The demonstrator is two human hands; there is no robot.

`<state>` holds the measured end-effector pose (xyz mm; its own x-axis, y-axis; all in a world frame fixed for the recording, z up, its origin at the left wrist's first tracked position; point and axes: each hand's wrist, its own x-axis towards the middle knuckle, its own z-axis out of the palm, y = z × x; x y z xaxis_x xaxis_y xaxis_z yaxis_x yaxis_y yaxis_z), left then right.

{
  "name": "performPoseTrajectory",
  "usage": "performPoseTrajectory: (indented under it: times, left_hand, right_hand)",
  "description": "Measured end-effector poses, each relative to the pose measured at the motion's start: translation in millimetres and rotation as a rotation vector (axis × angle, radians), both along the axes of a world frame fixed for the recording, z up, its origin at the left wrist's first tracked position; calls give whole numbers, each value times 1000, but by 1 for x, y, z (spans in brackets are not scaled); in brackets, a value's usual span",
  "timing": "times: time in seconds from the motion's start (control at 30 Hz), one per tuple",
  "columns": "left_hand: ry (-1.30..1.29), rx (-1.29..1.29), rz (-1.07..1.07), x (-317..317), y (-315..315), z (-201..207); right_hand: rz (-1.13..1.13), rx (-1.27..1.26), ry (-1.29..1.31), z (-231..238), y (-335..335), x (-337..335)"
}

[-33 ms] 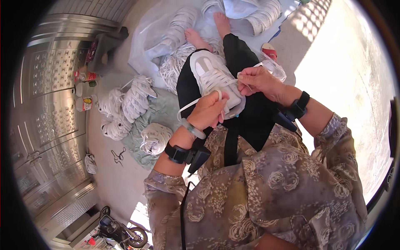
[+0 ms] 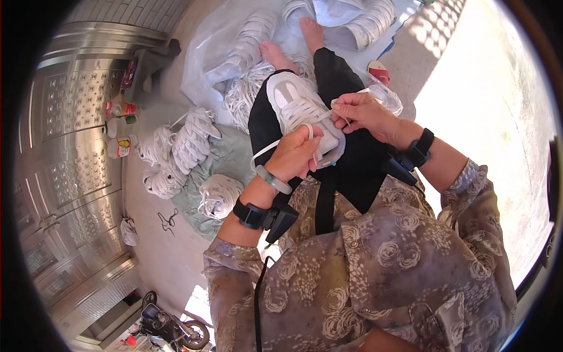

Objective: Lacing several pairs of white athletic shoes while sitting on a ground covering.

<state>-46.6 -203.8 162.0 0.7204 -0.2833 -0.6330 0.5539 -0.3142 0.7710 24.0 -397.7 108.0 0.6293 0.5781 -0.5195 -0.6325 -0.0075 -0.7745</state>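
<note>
A white sneaker (image 2: 293, 108) lies across my lap, its toe pointing away from me and white laces crossing its front. My left hand (image 2: 294, 155) is closed at the near left side of the shoe, pinching a white shoelace (image 2: 262, 152) that loops out to the left. Over the shoe's right side, my right hand (image 2: 365, 117) pinches a lace between thumb and fingertips, and a short lace end shows below the fingers. The near part of the shoe is partly hidden behind my left hand.
Several white laced sneakers (image 2: 193, 141) and a bundle of white laces (image 2: 219, 195) rest on a greenish cloth (image 2: 205, 226) at left. Black scissors (image 2: 168, 220) lie on the floor. Beyond my lap are loose white laces (image 2: 240, 102) and plastic-wrapped rolls (image 2: 372, 26). A red slipper (image 2: 379, 71) sits at right.
My right hand has shifted slightly left, and a lace end now shows under its fingers. My left hand stays almost in place.
</note>
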Motion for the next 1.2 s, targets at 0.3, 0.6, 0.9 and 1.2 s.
performPoseTrajectory:
  times: [0.3,0.6,0.9,1.2]
  left_hand:
    - [1,22,126,9,-9,1]
    - [9,-6,143,7,-8,-5]
    - [-23,-75,171,4,-7,-9]
    - [-305,-115,719,-25,30,-5]
  right_hand:
    - [-235,141,-118,-18,16,0]
    - [-339,151,-261,-25,23,-2]
    - [-312,39,-425,-29,25,-2]
    - [-250,-221,-660,-25,22,-3]
